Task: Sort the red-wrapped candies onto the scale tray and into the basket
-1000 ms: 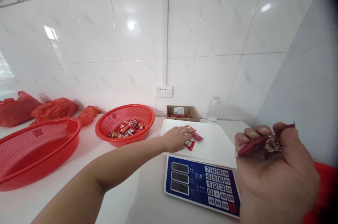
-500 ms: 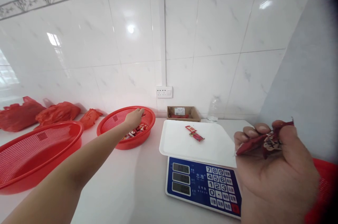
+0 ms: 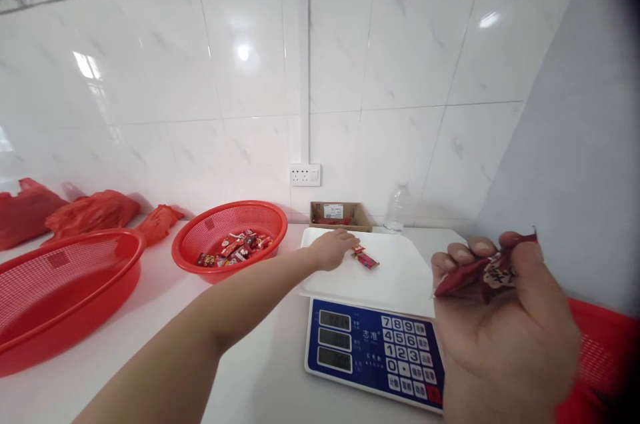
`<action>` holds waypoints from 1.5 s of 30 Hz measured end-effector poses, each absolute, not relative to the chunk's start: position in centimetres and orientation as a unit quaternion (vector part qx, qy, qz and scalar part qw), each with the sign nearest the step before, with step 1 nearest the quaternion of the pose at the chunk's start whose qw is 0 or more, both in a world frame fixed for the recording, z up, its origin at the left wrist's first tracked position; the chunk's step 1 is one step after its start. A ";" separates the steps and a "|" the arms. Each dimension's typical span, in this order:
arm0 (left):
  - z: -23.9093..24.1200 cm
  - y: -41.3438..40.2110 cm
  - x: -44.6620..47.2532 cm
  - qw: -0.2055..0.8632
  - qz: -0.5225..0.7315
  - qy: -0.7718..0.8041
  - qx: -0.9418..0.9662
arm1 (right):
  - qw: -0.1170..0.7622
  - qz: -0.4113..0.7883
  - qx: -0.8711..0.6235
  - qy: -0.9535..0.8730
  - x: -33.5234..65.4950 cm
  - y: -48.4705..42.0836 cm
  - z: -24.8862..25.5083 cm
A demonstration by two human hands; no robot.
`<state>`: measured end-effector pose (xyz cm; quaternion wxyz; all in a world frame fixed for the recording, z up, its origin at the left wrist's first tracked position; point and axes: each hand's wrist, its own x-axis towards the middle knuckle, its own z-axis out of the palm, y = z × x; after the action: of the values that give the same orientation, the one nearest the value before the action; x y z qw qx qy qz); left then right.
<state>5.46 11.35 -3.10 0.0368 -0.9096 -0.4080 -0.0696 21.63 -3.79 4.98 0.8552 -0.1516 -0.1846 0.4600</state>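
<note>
My left hand (image 3: 333,249) reaches palm down over the white weighing tray (image 3: 395,277), its fingers stretched forward. Their tips touch or cover part of a small red snack packet (image 3: 359,249); the thumb is mostly hidden. Just beside it on the tray lies a darker red packet (image 3: 367,261). At the right, my right hand (image 3: 505,324) is turned palm up, fingers and thumb closed round red snack packets (image 3: 463,277) with pale print; how many I cannot tell. Below the tray is the scale's blue keypad and display panel (image 3: 373,351).
A round red basket (image 3: 200,232) holds many small wrapped snacks (image 3: 240,247). Another red basket (image 3: 115,277) stands at left, red plastic bags (image 3: 95,214) behind. A cardboard box (image 3: 365,217) and clear bottle (image 3: 397,207) stand by the wall; a red basket (image 3: 605,344) is far right.
My left hand has moved right, out of the round basket of snacks and over the weighing tray. My right hand keeps its hold on the packets. The view has shifted slightly.
</note>
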 end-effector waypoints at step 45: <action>-3.8 9.5 7.0 -0.005 -0.106 -0.447 -0.888 | 0.853 0.461 -0.144 -0.195 21.9 -4.1 5.0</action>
<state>6.98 9.47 -3.80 -0.0055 -0.8882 -0.4471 -0.1059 21.87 -4.08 5.02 0.8534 -0.1444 -0.1946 0.4614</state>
